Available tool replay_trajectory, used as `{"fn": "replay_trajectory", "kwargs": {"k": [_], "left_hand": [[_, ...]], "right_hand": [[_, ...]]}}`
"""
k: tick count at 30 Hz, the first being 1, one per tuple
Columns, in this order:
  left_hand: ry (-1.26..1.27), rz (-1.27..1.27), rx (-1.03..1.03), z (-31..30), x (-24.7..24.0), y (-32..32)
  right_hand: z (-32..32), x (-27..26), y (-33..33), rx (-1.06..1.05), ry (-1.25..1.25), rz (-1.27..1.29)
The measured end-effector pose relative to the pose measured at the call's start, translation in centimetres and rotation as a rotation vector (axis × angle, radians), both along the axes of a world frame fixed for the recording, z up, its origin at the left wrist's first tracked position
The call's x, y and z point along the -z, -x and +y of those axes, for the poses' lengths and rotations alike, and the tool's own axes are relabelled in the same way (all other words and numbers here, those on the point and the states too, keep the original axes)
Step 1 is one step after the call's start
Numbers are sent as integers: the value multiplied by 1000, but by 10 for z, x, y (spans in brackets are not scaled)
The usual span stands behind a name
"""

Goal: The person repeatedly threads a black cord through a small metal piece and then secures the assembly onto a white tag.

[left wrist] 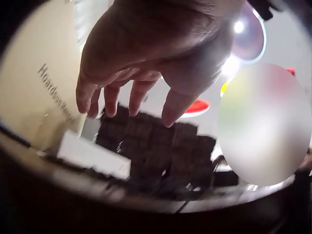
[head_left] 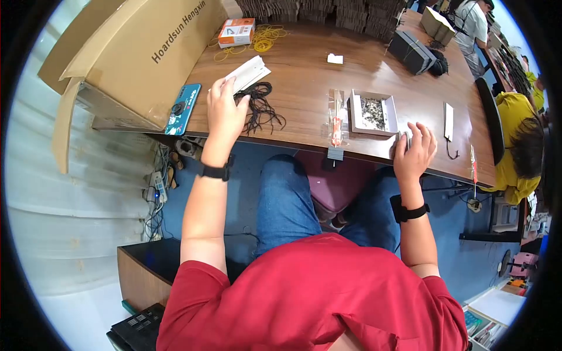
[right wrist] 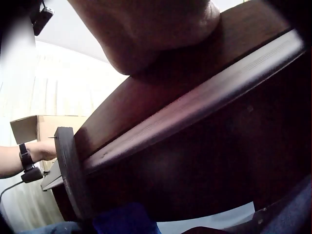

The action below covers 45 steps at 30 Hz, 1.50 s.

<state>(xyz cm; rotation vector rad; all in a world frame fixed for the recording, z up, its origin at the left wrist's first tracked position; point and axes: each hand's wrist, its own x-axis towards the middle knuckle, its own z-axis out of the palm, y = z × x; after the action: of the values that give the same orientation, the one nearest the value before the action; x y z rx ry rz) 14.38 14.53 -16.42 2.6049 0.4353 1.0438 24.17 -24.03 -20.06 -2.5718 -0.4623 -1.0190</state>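
Cards (head_left: 253, 71) lie just beyond and right of our left hand's (head_left: 225, 113) released fingers, long axis slanting away rightward, that hand nearer; we can't tell the right hand's (head_left: 417, 148) grip.

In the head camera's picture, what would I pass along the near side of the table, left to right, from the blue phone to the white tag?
Blue phone → left hand → black cords → clear packet → open white box → right hand → white tag.
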Motion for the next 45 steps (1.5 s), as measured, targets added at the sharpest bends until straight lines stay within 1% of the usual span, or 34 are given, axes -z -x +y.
{"fn": "replay_trajectory", "kwargs": {"k": [2, 3, 6, 7, 10, 13, 17, 20, 21, 22, 23, 24, 25, 26, 27, 28, 29, 30, 31, 32, 35, 37, 38, 40, 44, 45], "left_hand": [[-137, 79, -105, 9, 17, -2], [-190, 72, -117, 12, 19, -2], [-48, 51, -163, 16, 31, -7], [-50, 10, -151, 20, 33, -8], [-100, 59, -172, 25, 29, -8], [-291, 145, -183, 29, 25, -8], [-298, 76, -165, 38, 15, -8], [-224, -78, -141, 24, -4, 0], [-100, -153, -53, 15, -9, 5], [168, -144, 90, -2, -16, 13], [504, -60, 177, -20, -12, 21], [944, -117, 403, -45, -4, 27], [1149, -25, 497, -69, 3, 39], [1258, -20, 588, -97, 9, 47], [1370, 60, 654, -114, 25, 56], [1119, 120, 711, -129, 34, 60], [1107, 169, 749, -140, 46, 65], [1109, 189, 775, -149, 60, 69], [1155, 203, 782, -156, 72, 73], [1143, 214, 756, -161, 82, 76], [1056, 237, 681, -166, 108, 80], [1029, 276, 630, -165, 114, 81], [968, 257, 639, -165, 116, 80], [848, 222, 654, -164, 118, 77], [777, 250, 605, -168, 113, 77], [766, 249, 597, -168, 112, 77]], "right_hand": [[0, 1, -1, 1, 3, 8], [-1, 1, -1, 3, 8, 12], [0, 0, 0, -4, 5, -3], [0, 1, 0, -12, 0, -6], [-1, 2, 0, -33, -15, -14], [-2, 2, -1, -47, -22, -20], [-4, 2, 1, -40, -25, -25], [-1, -2, 3, -65, -51, -55], [-1, -4, 5, -73, -64, -69], [-2, -6, 7, -146, -124, -70], [-3, -7, 11, -213, -181, -69], [-5, -8, 16, -279, -232, -70], [0, -9, 25, -399, -313, -79], [9, -8, 38, -534, -399, -33], [16, -11, 54, -675, -397, 99], [27, -19, 73, -753, -388, 249], [36, -18, 89, -760, -476, 522], [46, -12, 101, -700, -527, 658], [48, 2, 105, -679, -453, 726], [52, 16, 107, -654, -380, 793], [61, 36, 106, -598, -400, 873], [65, 37, 104, -586, -315, 835], [66, 37, 103, -579, -271, 815], [66, 38, 103, -578, -289, 850], [64, 57, 101, -561, -333, 850], [64, 56, 99, -551, -327, 892]]}}
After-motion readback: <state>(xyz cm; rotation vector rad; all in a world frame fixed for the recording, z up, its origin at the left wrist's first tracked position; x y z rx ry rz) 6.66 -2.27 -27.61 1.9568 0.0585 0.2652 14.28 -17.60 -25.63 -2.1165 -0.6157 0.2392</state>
